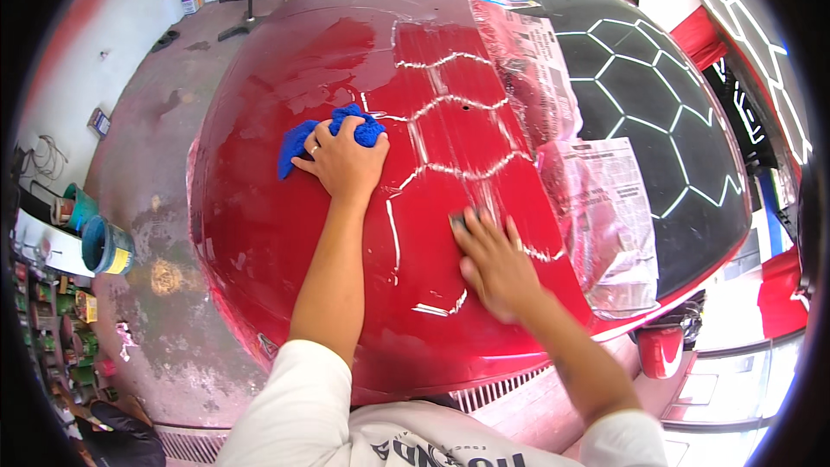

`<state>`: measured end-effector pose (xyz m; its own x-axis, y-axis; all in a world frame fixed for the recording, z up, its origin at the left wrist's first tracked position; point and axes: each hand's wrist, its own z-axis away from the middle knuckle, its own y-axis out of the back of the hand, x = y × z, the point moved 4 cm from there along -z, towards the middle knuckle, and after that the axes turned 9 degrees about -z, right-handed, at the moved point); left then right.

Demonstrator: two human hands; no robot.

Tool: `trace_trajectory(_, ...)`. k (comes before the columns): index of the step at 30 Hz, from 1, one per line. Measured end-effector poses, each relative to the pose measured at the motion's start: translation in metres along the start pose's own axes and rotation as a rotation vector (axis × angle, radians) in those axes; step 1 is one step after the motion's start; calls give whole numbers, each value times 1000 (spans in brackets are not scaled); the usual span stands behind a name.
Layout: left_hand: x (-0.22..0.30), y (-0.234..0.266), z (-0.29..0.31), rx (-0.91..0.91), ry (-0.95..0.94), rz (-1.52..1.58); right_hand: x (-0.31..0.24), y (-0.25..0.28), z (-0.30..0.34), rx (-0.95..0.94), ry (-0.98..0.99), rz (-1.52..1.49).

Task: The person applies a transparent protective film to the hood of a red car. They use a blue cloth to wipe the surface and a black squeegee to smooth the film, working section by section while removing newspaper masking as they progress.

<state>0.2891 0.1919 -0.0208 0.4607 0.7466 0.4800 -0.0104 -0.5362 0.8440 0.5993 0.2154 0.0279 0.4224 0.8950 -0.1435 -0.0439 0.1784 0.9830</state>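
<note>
My left hand (346, 156) presses a bunched blue cloth (296, 145) onto the glossy red car hood (285, 242); its fingers are bent over the cloth and one wears a ring. Lower and to the right, my right hand (497, 264) lies on the same hood, slightly smeared by motion. A small dark pad (457, 221) shows under its fingertips, mostly hidden by the fingers. Around both hands the paint looks wet, with streaks and reflections of hexagonal lights. A small dark hole (466, 107) is in the panel above my right hand.
Newspaper sheets (605, 203) and pink-stained plastic film border the hood along the dark windshield (631, 95). A red side mirror (661, 350) sticks out at lower right. Buckets (107, 246) and a shelf of cans (65, 320) stand left. A stand (250, 13) is at the back.
</note>
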Motion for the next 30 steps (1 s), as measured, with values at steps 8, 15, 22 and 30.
trace_trajectory(8, 13, 2, 10, -48, -31, 40, -13, -5, 210, -125, -162, -41)
trace_trajectory(15, 8, -2, 5, -26, -6, 40, 42, 13, -30, 18, -75, -4)
trace_trajectory(22, 5, -8, 8, 69, -31, 34, 137, 27, -349, 154, -133, -46)
trace_trajectory(30, 15, -9, 10, 128, -66, 50, 198, 50, -470, 193, -210, -6)
